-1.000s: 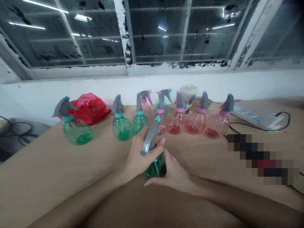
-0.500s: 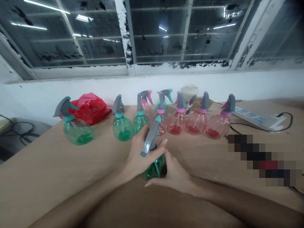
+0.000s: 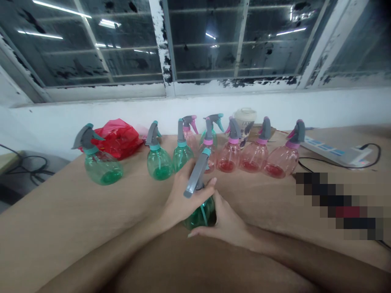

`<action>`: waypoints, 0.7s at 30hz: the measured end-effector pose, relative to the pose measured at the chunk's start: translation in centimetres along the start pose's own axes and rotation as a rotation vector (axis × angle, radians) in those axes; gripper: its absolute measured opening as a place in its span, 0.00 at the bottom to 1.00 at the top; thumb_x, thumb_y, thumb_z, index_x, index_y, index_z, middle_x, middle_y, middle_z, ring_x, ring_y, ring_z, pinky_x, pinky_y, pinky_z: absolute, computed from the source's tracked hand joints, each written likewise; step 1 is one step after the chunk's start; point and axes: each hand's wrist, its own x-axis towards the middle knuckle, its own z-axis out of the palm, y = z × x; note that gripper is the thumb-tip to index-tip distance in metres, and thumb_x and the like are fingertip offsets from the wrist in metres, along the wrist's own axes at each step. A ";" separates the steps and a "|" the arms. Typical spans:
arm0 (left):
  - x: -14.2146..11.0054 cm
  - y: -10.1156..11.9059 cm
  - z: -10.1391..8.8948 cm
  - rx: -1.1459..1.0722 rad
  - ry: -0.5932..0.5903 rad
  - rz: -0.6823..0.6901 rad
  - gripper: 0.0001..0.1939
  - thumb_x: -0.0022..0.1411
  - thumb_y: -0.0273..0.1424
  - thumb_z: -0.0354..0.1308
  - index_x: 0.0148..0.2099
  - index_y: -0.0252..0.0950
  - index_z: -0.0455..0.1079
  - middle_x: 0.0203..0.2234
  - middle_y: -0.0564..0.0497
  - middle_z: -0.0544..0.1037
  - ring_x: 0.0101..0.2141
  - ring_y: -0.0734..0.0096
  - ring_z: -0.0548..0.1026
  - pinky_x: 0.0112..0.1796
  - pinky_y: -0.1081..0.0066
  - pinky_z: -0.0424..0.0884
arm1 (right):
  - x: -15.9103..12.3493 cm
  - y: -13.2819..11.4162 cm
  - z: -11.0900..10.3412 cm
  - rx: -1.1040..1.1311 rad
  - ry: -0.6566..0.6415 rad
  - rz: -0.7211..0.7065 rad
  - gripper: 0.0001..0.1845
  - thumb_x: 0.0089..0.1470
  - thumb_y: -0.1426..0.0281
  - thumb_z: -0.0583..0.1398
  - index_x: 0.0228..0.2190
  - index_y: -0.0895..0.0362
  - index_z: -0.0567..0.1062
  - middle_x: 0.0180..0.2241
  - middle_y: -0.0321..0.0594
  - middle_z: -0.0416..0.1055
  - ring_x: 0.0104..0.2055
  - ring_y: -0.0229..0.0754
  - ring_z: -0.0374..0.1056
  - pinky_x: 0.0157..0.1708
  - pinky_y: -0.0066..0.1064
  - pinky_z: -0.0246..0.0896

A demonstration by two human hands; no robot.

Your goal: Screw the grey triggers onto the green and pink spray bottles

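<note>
A green spray bottle [image 3: 200, 215] with a grey spray head is between my two hands, close to the front of the table. My left hand [image 3: 185, 199] wraps round its neck, just under the head, with the thumb across the front. Lower down, my right hand [image 3: 227, 221] grips the body from the right side, thumb toward the bottom. Green liquid and a dip tube show through the plastic. Behind my hands stand more green spray bottles [image 3: 159, 165] and several pink spray bottles [image 3: 228, 158] in a row, with coloured liquid in most of them.
At the far left another green spray bottle [image 3: 102, 169] stands before a red plastic bag [image 3: 122, 140]. A paper cup [image 3: 246, 122] is behind the pink bottles. A white power strip [image 3: 336, 152] with a black cable lies at the right. A pixelated patch hides something below it.
Both hands keep the same hold on the green spray bottle. The whole view has shifted slightly; the other bottles stay in place.
</note>
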 end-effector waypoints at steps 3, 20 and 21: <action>-0.1 0.1 0.0 0.003 0.012 -0.017 0.12 0.56 0.32 0.59 0.43 0.38 0.66 0.33 0.52 0.76 0.27 0.71 0.74 0.29 0.69 0.69 | 0.0 -0.1 -0.1 -0.005 -0.008 -0.010 0.47 0.31 0.54 0.72 0.51 0.55 0.62 0.49 0.48 0.67 0.54 0.57 0.63 0.52 0.51 0.61; 0.3 0.3 0.0 0.026 0.018 0.028 0.07 0.55 0.31 0.58 0.37 0.38 0.66 0.29 0.53 0.74 0.27 0.71 0.73 0.30 0.68 0.69 | 0.2 0.3 0.0 -0.038 0.008 -0.137 0.51 0.35 0.51 0.70 0.57 0.53 0.59 0.54 0.49 0.66 0.60 0.60 0.58 0.57 0.54 0.57; 0.3 0.3 0.0 0.016 0.015 0.022 0.06 0.55 0.31 0.58 0.36 0.38 0.66 0.28 0.53 0.74 0.27 0.71 0.73 0.29 0.69 0.69 | 0.2 0.2 0.0 -0.041 0.009 -0.159 0.52 0.36 0.51 0.70 0.58 0.52 0.57 0.55 0.49 0.65 0.61 0.60 0.57 0.58 0.54 0.56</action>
